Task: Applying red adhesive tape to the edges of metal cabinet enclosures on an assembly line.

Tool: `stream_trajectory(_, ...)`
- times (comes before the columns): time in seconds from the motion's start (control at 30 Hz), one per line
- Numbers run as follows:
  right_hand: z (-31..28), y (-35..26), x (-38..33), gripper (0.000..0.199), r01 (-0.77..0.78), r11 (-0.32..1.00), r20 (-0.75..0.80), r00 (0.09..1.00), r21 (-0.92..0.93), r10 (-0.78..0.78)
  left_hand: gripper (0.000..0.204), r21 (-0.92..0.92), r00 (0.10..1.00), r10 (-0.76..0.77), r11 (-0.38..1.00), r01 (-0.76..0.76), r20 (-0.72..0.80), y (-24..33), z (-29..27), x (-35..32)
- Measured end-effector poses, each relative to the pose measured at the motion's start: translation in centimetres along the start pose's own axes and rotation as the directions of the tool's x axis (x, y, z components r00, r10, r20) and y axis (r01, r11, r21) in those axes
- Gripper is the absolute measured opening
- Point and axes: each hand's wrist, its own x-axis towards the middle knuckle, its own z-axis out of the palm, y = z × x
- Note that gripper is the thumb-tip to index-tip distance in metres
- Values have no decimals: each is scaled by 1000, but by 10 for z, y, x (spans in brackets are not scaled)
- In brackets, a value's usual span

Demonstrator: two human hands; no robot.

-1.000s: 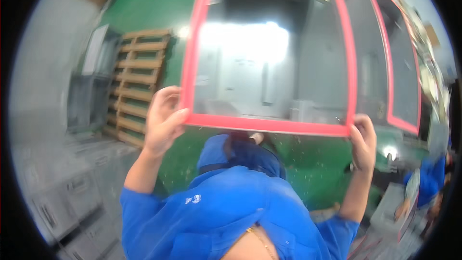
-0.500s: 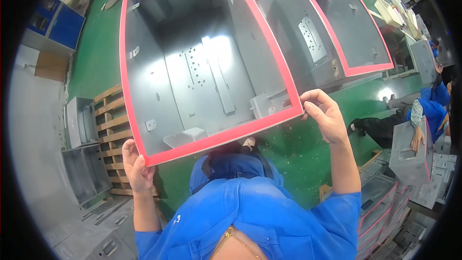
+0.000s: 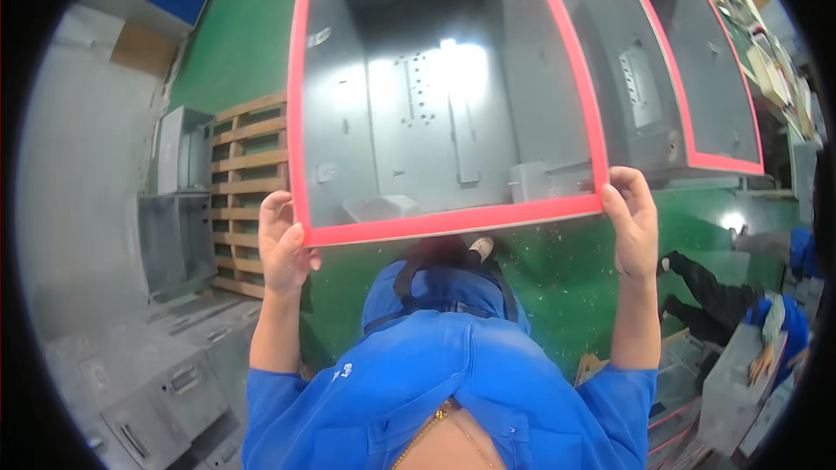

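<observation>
In front of me is a large grey metal cabinet, its open side facing up toward me. A flat red strip runs along its rim. At the near left corner my left hand is closed, thumb on the red strip and fingers around the outer edge. My right hand pinches the near right corner the same way, thumb against the rim. Inside the cabinet are rows of small holes, a long raised bar and small brackets. The fingertips under the rim are hidden.
A second red-rimmed grey cabinet stands close on the right. A wooden pallet and grey metal boxes are at left. Another person in blue handles a grey box at lower right. The floor is green.
My view has shifted, so the cabinet appears farther right and less tilted. My right thumb now presses on the corner's rim; my left hand stays at its corner.
</observation>
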Motion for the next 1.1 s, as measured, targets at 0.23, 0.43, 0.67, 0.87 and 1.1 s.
stream_trajectory(0.23,7,7,-4,22,22,1000,-80,997,3,-22,42,138,963,224,960,-245,152,-13,-23,5)
stream_trajectory(0.43,14,4,-4,23,71,982,-227,968,-177,-111,25,436,861,169,806,-401,480,7,-41,33)
stream_trajectory(0.67,33,5,-17,28,18,983,-466,879,-180,-101,29,-43,215,184,846,-531,959,52,-48,111)
stream_trajectory(0.87,47,9,-21,34,-44,984,-568,821,-175,-64,39,261,71,-252,916,-304,965,79,51,148)
stream_trajectory(1.1,69,39,-41,36,141,983,-701,713,119,-18,50,555,112,-590,797,239,799,12,122,129)
